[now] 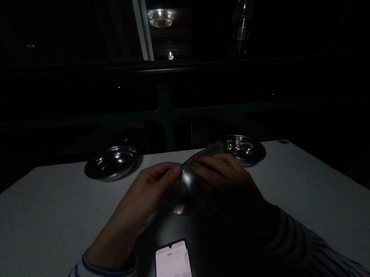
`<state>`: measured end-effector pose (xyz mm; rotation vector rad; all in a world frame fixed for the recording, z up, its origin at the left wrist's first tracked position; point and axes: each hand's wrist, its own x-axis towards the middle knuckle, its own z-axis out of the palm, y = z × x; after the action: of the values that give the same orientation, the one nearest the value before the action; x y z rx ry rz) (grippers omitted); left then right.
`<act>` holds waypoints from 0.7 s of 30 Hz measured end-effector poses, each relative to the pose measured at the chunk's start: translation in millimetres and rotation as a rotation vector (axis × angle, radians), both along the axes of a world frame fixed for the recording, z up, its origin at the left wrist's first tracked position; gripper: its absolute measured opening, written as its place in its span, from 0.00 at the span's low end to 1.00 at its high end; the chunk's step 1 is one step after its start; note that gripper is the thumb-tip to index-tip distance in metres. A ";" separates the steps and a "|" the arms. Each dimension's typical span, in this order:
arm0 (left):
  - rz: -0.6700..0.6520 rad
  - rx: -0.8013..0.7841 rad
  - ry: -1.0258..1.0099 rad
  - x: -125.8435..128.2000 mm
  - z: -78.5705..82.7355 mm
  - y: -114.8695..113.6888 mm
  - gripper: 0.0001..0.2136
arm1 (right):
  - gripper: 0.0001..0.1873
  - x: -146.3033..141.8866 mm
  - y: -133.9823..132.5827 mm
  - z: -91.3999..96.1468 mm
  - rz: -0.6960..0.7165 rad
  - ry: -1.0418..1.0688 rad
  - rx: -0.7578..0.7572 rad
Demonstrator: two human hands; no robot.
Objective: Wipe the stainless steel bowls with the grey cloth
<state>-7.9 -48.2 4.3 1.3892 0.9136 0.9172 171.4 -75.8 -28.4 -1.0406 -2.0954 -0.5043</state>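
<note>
My left hand (155,185) pinches the rim of a shiny metal bowl (187,187) between thumb and fingers. The bowl is tilted, its rounded outside facing me, above the middle of the white table. At the bowl's upper right edge, my right hand (224,174) is closed on a thin greyish cloth (213,149) and presses it against the metal. Part of the cloth sticks out past the fingers. Shadow hides the lower part of my right hand.
Two shallow metal dishes stand near the table's far edge: a left dish (112,164) and a right dish (245,150). A lit phone (173,271) showing a timer lies on the white table (46,235) close to me. A plastic bottle (243,19) is beyond, in a dark room.
</note>
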 end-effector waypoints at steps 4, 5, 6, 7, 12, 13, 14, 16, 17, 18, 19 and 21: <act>0.093 0.012 -0.018 3.8 1.0 -1.7 0.10 | 0.18 -0.2 1.0 1.3 -0.079 0.039 0.000; 0.126 0.000 -0.027 4.7 1.1 -1.9 0.10 | 0.18 -1.4 0.3 1.3 -0.055 0.019 -0.010; 0.156 -0.015 -0.034 5.4 1.1 -2.1 0.10 | 0.18 -2.7 -0.5 1.1 -0.017 -0.007 -0.017; 0.181 -0.032 -0.039 5.9 1.1 -2.3 0.10 | 0.19 -3.8 -1.1 0.8 0.020 -0.033 -0.023; 0.263 -0.022 0.009 6.0 3.0 -3.6 0.13 | 0.18 0.9 3.7 -1.3 -0.020 0.029 -0.025; 0.277 -0.007 0.026 6.0 3.6 -3.9 0.14 | 0.18 2.6 5.0 -1.5 -0.044 0.056 -0.032; 0.287 0.005 0.036 6.0 4.0 -4.0 0.14 | 0.19 3.6 5.8 -1.6 -0.058 0.070 -0.036; 0.293 0.012 0.040 6.0 4.1 -3.8 0.14 | 0.19 2.5 4.9 -1.5 -0.045 0.059 -0.028; 0.293 0.011 0.040 6.0 3.8 -3.6 0.15 | 0.19 0.7 3.5 -1.4 -0.027 0.034 -0.024; 0.294 0.012 0.041 6.1 3.4 -3.3 0.15 | 0.19 -1.3 2.0 -1.1 -0.004 0.006 -0.019; 0.297 0.018 0.044 6.0 2.9 -3.1 0.15 | 0.19 -3.1 0.7 -0.9 0.020 -0.020 -0.013; 0.314 0.033 0.057 6.1 2.4 -2.8 0.15 | 0.19 -4.3 0.2 -0.4 0.038 -0.030 -0.004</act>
<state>-1.8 -51.0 6.7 1.3273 1.1871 1.1357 167.2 -75.5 -28.8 -0.9989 -2.1395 -0.4997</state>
